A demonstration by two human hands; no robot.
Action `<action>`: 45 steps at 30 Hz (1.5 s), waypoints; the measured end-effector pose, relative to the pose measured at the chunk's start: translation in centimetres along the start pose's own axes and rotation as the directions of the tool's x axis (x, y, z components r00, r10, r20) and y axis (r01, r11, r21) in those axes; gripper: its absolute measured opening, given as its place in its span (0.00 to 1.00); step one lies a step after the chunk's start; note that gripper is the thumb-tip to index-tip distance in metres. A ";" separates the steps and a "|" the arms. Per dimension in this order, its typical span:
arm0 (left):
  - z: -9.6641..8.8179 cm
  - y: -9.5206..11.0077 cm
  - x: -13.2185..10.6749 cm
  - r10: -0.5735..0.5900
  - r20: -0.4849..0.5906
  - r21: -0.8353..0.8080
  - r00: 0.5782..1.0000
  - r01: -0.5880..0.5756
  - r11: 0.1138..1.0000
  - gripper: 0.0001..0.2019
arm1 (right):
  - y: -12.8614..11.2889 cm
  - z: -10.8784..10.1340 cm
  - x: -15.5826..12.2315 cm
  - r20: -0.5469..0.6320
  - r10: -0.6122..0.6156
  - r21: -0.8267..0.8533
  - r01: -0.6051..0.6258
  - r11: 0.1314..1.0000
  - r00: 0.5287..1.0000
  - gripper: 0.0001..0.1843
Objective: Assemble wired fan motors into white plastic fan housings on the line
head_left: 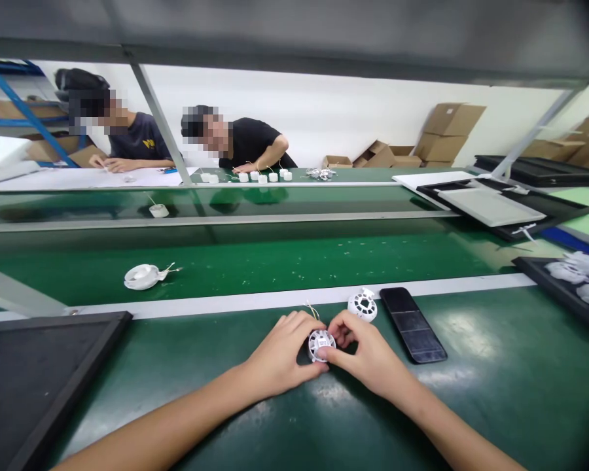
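Note:
Between my hands, just above the green bench, is a small round white fan unit [319, 340] with spoke-like vanes and thin wires at its far side. My left hand [285, 350] curls round its left edge, thumb at the near side and fingers at the far side. From the right, my right hand [368, 353] grips the same unit, its thumb pressing on the face; some fingertips are hidden. Just beyond my right hand lies a white slotted round cover [362, 305]. A black phone [413, 325] lies to the right of it.
A white ring-shaped part with wires [142, 277] lies on the green belt [275, 255]. At left is a black tray [29, 386]; another tray [559, 288] at right holds white parts. Two people [255, 140] work across the line, near several white pieces. A metal shelf [294, 39] hangs overhead.

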State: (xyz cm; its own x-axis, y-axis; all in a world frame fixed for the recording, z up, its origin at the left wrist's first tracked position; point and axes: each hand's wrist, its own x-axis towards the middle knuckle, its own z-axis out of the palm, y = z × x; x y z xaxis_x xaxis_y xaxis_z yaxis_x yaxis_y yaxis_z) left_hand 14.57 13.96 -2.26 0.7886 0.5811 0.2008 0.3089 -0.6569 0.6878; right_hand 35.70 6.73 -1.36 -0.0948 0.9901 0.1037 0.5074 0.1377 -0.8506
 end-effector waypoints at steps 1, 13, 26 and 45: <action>0.0 -0.1 0.0 -0.008 -0.006 -0.009 1.000 0.008 1.000 0.21 | 0.0 0.1 0.0 -0.003 -0.016 -0.001 0.016 1.000 1.000 0.10; -0.1 0.5 0.0 -0.047 0.000 0.110 0.999 0.047 0.993 0.24 | 0.2 -1.5 0.2 -0.091 -0.099 -0.287 0.069 0.956 0.991 0.14; 0.5 0.3 -0.4 -0.100 -0.042 0.085 0.994 0.104 0.991 0.47 | 1.4 -2.9 0.6 -0.108 -0.057 -0.286 0.024 0.958 0.992 0.29; 0.5 0.1 -0.4 -0.115 0.003 0.124 0.993 0.114 0.986 0.52 | -0.8 0.4 -0.9 0.038 -0.115 -0.244 0.120 0.962 0.993 0.30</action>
State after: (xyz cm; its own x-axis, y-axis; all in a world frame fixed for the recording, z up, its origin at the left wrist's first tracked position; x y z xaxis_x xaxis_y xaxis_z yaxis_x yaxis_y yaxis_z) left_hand 14.57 13.45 -2.61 0.7494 0.6515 0.1185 0.4601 -0.6410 0.6144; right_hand 35.06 5.67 -0.98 -0.1847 0.9660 0.1809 0.6857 0.2586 -0.6804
